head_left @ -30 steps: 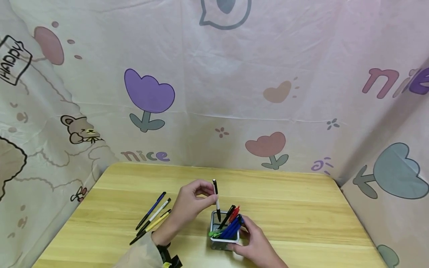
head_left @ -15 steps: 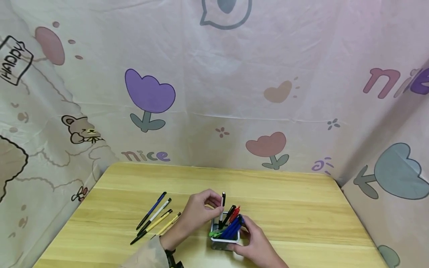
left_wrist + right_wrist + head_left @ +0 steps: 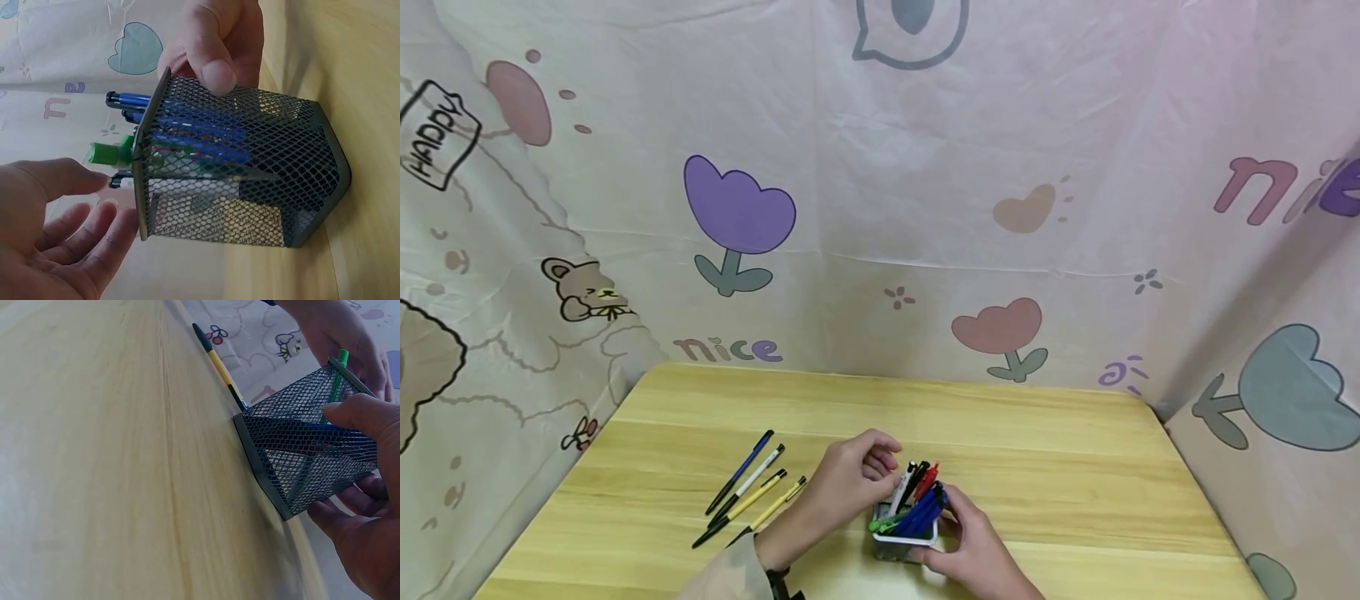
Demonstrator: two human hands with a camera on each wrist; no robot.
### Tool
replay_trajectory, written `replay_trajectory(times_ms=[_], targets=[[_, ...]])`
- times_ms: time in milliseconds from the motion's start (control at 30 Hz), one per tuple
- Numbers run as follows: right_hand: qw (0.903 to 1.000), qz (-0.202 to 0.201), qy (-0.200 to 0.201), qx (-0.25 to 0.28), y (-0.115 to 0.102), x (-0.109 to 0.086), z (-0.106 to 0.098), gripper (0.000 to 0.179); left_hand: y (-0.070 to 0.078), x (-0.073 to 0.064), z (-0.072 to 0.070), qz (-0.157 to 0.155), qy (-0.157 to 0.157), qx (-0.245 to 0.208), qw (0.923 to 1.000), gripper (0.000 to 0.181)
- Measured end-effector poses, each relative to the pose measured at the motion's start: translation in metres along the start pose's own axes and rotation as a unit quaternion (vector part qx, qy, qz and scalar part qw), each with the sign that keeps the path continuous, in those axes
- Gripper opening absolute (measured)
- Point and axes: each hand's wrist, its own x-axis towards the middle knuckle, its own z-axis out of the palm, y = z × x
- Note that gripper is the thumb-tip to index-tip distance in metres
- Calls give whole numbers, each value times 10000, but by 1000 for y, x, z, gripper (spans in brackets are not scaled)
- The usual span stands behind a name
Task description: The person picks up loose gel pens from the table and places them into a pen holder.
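A black mesh pen holder (image 3: 898, 546) stands on the table, filled with blue, green, red, black and white pens. My right hand (image 3: 970, 546) grips its right side, the thumb on the near mesh wall and fingers behind, as the right wrist view shows. My left hand (image 3: 857, 479) is at the holder's left rim with fingers loosely bent. In the left wrist view its thumb tip (image 3: 97, 181) lies right at the top end of a white pen (image 3: 128, 183), which leans inside the holder. The other fingers stand apart from that pen.
Left of the holder several pens lie slanted on the wooden table (image 3: 1037, 433): a blue pen (image 3: 741, 471), a white pen (image 3: 751, 481) and yellow pens (image 3: 745, 502). A printed cloth (image 3: 880, 208) hangs behind and at both sides.
The white pen went down into the holder and now leans among the other pens. My left hand moved right and down with it, then let it go. The right hand kept its grip.
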Motion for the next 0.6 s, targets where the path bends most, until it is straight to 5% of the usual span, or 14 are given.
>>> replay_trajectory(times_ms=[133, 267, 400, 600], targets=[[10000, -4, -2, -69, 0, 0, 0, 78, -2, -4, -8, 189, 141, 368, 9990, 22], [9999, -52, 50, -88, 0, 0, 0, 78, -8, -9, -19, 297, 379, 1483, 9878, 21], [9999, -95, 44, -126, 0, -1, 0, 77, -16, -16, -32, -39, 330, 2310, 9724, 24], [9994, -169, 86, -305, -2, -2, 1, 78, -31, -28, -55, -593, 217, 2888, 9553, 27]])
